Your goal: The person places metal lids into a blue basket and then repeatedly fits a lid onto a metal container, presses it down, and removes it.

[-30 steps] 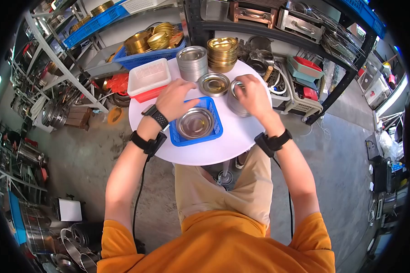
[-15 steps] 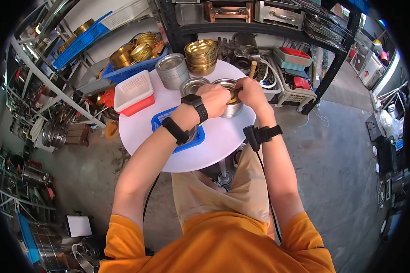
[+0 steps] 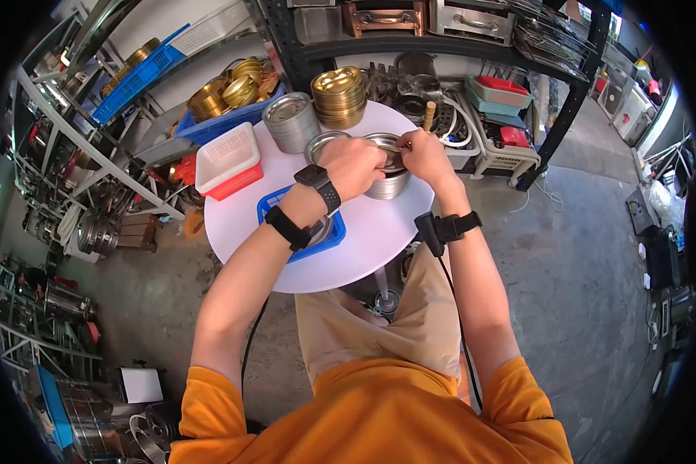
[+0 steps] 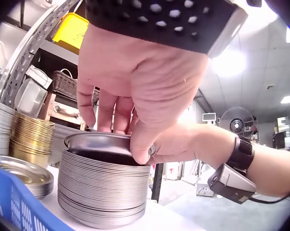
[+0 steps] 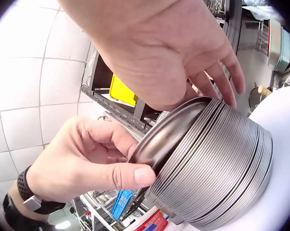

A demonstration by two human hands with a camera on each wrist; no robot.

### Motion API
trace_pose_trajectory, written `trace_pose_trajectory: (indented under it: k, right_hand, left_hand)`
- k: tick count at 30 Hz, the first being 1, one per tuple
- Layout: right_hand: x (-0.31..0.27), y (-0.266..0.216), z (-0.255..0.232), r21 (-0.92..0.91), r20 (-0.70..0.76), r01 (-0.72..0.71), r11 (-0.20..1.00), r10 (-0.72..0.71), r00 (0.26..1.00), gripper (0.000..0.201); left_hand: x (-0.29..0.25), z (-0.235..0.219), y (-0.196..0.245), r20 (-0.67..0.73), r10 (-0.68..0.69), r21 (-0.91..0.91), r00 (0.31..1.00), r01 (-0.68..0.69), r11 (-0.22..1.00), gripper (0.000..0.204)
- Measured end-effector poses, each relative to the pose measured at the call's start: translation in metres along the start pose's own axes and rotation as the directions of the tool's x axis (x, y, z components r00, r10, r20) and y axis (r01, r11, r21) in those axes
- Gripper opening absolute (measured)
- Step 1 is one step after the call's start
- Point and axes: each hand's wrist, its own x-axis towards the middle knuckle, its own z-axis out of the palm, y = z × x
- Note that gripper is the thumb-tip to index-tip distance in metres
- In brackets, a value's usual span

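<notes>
The round white table [image 3: 387,232] carries a blue basket [image 4: 12,197] towards the person's edge. By the table's right edge stands a stack of metal dishes [image 4: 104,192]. The left hand [image 3: 352,166] pinches the top dish [image 4: 99,141] between thumb and fingers. The right hand [image 3: 427,158] bends its fingers at the rim; I cannot tell whether they pinch. The dish sits tilted, a dark gap beneath.

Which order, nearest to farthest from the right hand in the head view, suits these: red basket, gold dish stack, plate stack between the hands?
1. Plate stack, beside the right hand.
2. Gold dish stack, ahead and left.
3. Red basket, farthest left.
</notes>
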Motion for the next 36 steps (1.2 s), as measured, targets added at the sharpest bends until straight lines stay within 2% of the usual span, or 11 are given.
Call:
trace_pose_trajectory:
  k: [2, 6, 8, 9, 11, 12, 17, 19, 25, 29, 36]
  right_hand:
    - [0.000, -0.005, -0.002, -0.031, 0.027, -0.008, 0.999, 0.009, 1.000, 0.020]
    - [-0.002, -0.033, -0.008, -0.001, -0.053, 0.021, 1.000, -0.021, 0.998, 0.020]
    - [-0.003, -0.049, -0.006, 0.042, -0.342, 0.257, 0.965, -0.228, 0.912, 0.023]
    - [-0.007, -0.061, -0.007, 0.043, -0.337, 0.263, 0.964, -0.234, 0.912, 0.023]
    - [-0.019, -0.089, -0.007, 0.078, -0.079, 0.139, 0.987, -0.133, 0.988, 0.024]
    - [-0.025, -0.098, -0.001, 0.115, 0.004, 0.102, 0.988, -0.103, 0.995, 0.024]
    - [-0.045, -0.122, 0.036, 0.063, 0.182, 0.099, 0.993, -0.109, 0.977, 0.026]
    - [-0.050, -0.127, 0.046, -0.063, 0.293, 0.074, 0.995, -0.052, 0.955, 0.027]
    - [-0.056, -0.135, 0.053, -0.179, 0.297, 0.097, 0.979, -0.040, 0.954, 0.031]
    - [-0.062, -0.137, 0.056, -0.272, 0.272, 0.163, 0.948, -0.087, 0.958, 0.029]
    - [-0.066, -0.142, 0.058, -0.369, 0.245, 0.249, 0.895, -0.164, 0.955, 0.038]
  left_hand:
    - [-0.009, -0.004, -0.002, -0.215, 0.080, 0.002, 0.973, -0.081, 0.997, 0.014]
    - [-0.039, -0.032, -0.004, -0.356, 0.157, 0.068, 0.921, -0.142, 0.987, 0.012]
    - [-0.061, -0.037, -0.011, -0.395, 0.141, 0.067, 0.908, -0.124, 0.990, 0.012]
    - [-0.072, -0.039, -0.015, -0.432, 0.132, 0.065, 0.892, -0.115, 0.991, 0.013]
    - [-0.097, -0.039, -0.022, -0.436, 0.098, 0.065, 0.895, -0.077, 0.995, 0.014]
    - [-0.109, -0.038, -0.025, -0.423, 0.075, 0.058, 0.903, -0.056, 0.997, 0.014]
    - [-0.159, -0.012, -0.043, -0.362, -0.007, -0.054, 0.932, -0.013, 0.998, 0.013]
    - [-0.172, 0.001, -0.045, -0.370, -0.042, -0.086, 0.928, 0.011, 0.996, 0.015]
    - [-0.186, 0.018, -0.046, -0.285, -0.108, -0.286, 0.952, 0.023, 0.958, 0.018]
    - [-0.191, 0.019, -0.046, -0.240, -0.078, -0.305, 0.968, 0.001, 0.952, 0.018]
    - [-0.201, 0.010, -0.048, -0.229, -0.199, -0.346, 0.953, 0.112, 0.932, 0.022]
